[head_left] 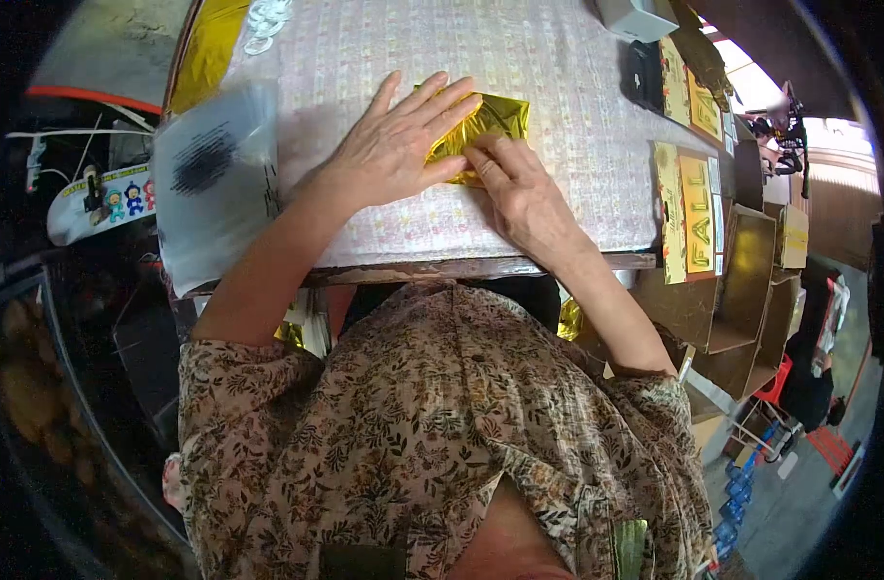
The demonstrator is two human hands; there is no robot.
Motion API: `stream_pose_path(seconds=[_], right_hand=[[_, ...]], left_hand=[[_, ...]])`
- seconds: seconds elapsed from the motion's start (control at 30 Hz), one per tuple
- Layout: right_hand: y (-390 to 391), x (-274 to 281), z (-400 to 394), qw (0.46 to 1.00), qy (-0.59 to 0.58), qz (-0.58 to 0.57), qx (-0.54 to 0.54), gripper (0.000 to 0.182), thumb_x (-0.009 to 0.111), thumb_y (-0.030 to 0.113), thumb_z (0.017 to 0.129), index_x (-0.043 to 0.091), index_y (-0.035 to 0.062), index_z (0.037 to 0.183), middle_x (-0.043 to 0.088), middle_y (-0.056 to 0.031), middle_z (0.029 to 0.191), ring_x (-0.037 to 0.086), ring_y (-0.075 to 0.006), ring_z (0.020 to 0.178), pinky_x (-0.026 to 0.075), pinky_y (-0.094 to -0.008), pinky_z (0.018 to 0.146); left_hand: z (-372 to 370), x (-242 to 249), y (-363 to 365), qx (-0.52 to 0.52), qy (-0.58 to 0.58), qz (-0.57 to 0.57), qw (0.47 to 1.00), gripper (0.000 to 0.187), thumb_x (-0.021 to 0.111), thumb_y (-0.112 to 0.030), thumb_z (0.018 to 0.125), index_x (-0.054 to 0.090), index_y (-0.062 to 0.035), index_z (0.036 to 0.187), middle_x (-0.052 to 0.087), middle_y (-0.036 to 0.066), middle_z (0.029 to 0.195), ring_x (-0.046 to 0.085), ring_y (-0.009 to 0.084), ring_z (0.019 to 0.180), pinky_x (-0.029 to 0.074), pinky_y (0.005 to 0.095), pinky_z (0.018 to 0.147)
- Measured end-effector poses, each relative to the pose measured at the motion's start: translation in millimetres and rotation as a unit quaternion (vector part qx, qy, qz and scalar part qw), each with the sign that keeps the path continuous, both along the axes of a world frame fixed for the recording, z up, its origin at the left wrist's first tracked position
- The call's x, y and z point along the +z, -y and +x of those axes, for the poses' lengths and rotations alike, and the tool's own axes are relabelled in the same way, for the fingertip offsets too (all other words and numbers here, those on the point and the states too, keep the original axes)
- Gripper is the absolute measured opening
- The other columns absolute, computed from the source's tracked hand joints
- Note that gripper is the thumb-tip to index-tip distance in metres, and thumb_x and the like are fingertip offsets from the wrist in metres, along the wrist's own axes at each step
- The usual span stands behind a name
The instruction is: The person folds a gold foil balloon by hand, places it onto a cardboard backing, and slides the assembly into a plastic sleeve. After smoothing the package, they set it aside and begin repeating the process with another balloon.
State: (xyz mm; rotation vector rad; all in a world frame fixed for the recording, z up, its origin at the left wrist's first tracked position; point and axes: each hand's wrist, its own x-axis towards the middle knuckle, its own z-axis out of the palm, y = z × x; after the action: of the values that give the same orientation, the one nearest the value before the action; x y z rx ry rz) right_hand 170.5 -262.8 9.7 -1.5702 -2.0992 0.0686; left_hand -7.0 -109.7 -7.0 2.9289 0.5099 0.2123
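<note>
A shiny gold foil sheet (507,114) lies on the cloth-covered table, partly hidden under both hands. My left hand (395,140) rests flat across its left side with the fingers stretched out and spread. At the foil's lower edge, my right hand (517,184) has its fingers bent and pressed together on the foil. Whether the right fingertips pinch a fold or only press down is hard to see, but they are closed against the gold surface.
Clear plastic bags (215,184) with black print lie at the table's left edge. Printed "FALL" packets (691,215) stand along the right edge, beside open cardboard boxes (746,280). A white box (638,17) sits at the far right, and white round pieces (266,21) lie far left.
</note>
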Motion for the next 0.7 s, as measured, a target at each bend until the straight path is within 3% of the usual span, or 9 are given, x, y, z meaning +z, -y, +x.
stream_pose_path(seconds=[0.17, 0.3, 0.4, 0.47, 0.5, 0.53, 0.6, 0.63, 0.7], right_hand=[[3.7, -1.8, 2.6, 1.0, 0.004, -0.021, 0.006, 0.047, 0.073, -0.003, 0.081, 0.065, -0.0098, 0.126, 0.061, -0.0197, 0.121, 0.061, -0.038, 0.108, 0.054, -0.043, 0.095], [5.2, 5.8, -5.2, 0.998, 0.055, -0.01, -0.022, 0.045, 0.075, 0.005, 0.077, 0.068, -0.0057, 0.121, 0.061, -0.0153, 0.117, 0.061, -0.0319, 0.105, 0.049, -0.0434, 0.093], [4.7, 8.8, -8.9, 0.994, 0.103, -0.001, -0.033, 0.045, 0.076, 0.01, 0.075, 0.069, -0.0031, 0.117, 0.061, -0.0126, 0.113, 0.06, -0.0284, 0.102, 0.046, -0.0415, 0.09], [4.9, 9.9, -8.9, 0.993, 0.111, 0.009, -0.042, 0.044, 0.076, 0.012, 0.074, 0.07, -0.0022, 0.116, 0.061, -0.0115, 0.111, 0.059, -0.0271, 0.101, 0.045, -0.0402, 0.089], [5.2, 10.8, -8.7, 0.993, 0.107, 0.007, -0.039, 0.044, 0.076, 0.014, 0.074, 0.07, -0.0023, 0.115, 0.061, -0.0114, 0.111, 0.059, -0.0273, 0.102, 0.044, -0.0406, 0.089], [5.4, 11.1, -8.9, 0.994, 0.102, 0.004, -0.034, 0.044, 0.076, 0.016, 0.075, 0.069, -0.0025, 0.115, 0.061, -0.0113, 0.111, 0.06, -0.0275, 0.102, 0.044, -0.0409, 0.089], [5.7, 10.7, -9.1, 0.993, 0.109, -0.002, -0.036, 0.043, 0.076, 0.018, 0.076, 0.069, -0.0025, 0.113, 0.061, -0.0115, 0.11, 0.059, -0.0274, 0.101, 0.044, -0.0411, 0.088], [5.2, 10.7, -9.8, 0.993, 0.116, -0.011, -0.037, 0.042, 0.076, 0.02, 0.076, 0.069, -0.0025, 0.111, 0.061, -0.0117, 0.109, 0.059, -0.0273, 0.101, 0.044, -0.0413, 0.088], [4.9, 11.7, -11.6, 0.991, 0.125, -0.013, -0.039, 0.04, 0.075, 0.022, 0.078, 0.07, -0.0022, 0.109, 0.06, -0.0121, 0.107, 0.059, -0.0275, 0.1, 0.044, -0.0415, 0.087]], left_hand=[[-0.2, -4.6, -1.3, 0.005, 0.002, 0.008, 1.0, 0.079, 0.054, -0.053, 0.104, 0.026, -0.0167, 0.167, 0.025, 0.004, 0.174, 0.023, 0.0244, 0.16, 0.01, 0.055, 0.132], [-1.0, -8.2, -3.7, 0.007, 0.043, 0.01, 0.999, 0.08, 0.052, -0.058, 0.103, 0.03, -0.0128, 0.166, 0.034, 0.007, 0.17, 0.027, 0.0248, 0.159, 0.012, 0.0553, 0.13], [-5.8, 0.5, -9.7, 0.01, 0.076, -0.09, 0.993, 0.075, 0.06, -0.052, 0.101, 0.036, -0.0139, 0.161, 0.037, 0.008, 0.168, 0.026, 0.0263, 0.159, 0.013, 0.0575, 0.13], [-22.6, 19.2, -10.5, -0.015, 0.102, -0.045, 0.994, 0.063, 0.072, -0.04, 0.096, 0.048, -0.0154, 0.149, 0.041, 0.008, 0.165, 0.026, 0.0285, 0.159, 0.014, 0.0617, 0.13], [-29.5, 34.5, -4.1, -0.031, 0.088, -0.05, 0.994, 0.042, 0.079, -0.029, 0.089, 0.066, -0.0138, 0.126, 0.045, 0.005, 0.163, 0.029, 0.0302, 0.158, 0.016, 0.0655, 0.129], [-33.6, 38.4, 1.1, -0.032, 0.088, -0.046, 0.995, 0.042, 0.079, -0.029, 0.089, 0.066, -0.0138, 0.126, 0.045, 0.005, 0.163, 0.029, 0.0302, 0.158, 0.016, 0.0655, 0.129], [-39.6, 42.5, 8.9, -0.09, 0.079, -0.001, 0.993, 0.014, 0.078, -0.017, 0.085, 0.073, -0.0109, 0.097, 0.051, 0.004, 0.159, 0.034, 0.0266, 0.157, 0.013, 0.0688, 0.128], [-39.2, 42.5, 10.4, -0.089, 0.079, 0.004, 0.993, 0.014, 0.078, -0.017, 0.085, 0.073, -0.0109, 0.097, 0.051, 0.004, 0.159, 0.034, 0.0266, 0.157, 0.013, 0.0688, 0.128], [-34.3, 39.0, 14.4, -0.105, 0.122, 0.074, 0.984, 0.007, 0.078, -0.012, 0.085, 0.074, -0.0091, 0.08, 0.06, 0.003, 0.15, 0.039, 0.0233, 0.153, 0.018, 0.0676, 0.127]])
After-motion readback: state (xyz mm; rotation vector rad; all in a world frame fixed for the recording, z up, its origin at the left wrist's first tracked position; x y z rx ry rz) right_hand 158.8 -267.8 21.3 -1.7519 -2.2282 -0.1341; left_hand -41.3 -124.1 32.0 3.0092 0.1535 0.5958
